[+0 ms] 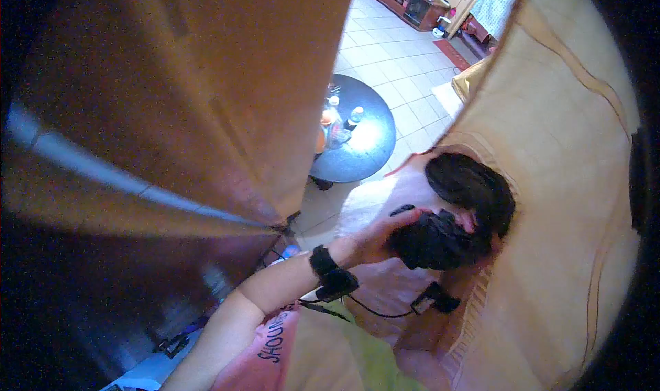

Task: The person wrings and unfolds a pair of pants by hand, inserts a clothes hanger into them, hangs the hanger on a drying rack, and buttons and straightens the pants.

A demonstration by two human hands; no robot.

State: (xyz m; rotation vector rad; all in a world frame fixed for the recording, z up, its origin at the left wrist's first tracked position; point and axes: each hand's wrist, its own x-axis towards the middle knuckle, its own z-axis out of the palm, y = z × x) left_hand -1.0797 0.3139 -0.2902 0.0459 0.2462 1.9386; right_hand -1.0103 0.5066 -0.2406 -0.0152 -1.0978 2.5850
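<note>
My left hand (377, 240), with a black strap on its wrist, grips the left side of a crumpled black bundle (436, 241) that looks like cloth. Its thumb lies along the top edge. My right hand (469, 220) is mostly hidden behind the bundle; a few of its fingers curl over the far side. A second dark, rounded mass (474, 181) adjoins the bundle, and I cannot make out whether the two are one piece. Beneath and behind them is white fabric (364, 202) with a reddish edge.
A brown panel (227, 68) stands close on the left. Yellowish fabric (557, 185) hangs along the right. Between them, a round table (375, 150) with bottles and small items stands on a tiled floor (385, 44). A wooden cabinet (412, 6) is farther back. A cable joins the wrist straps.
</note>
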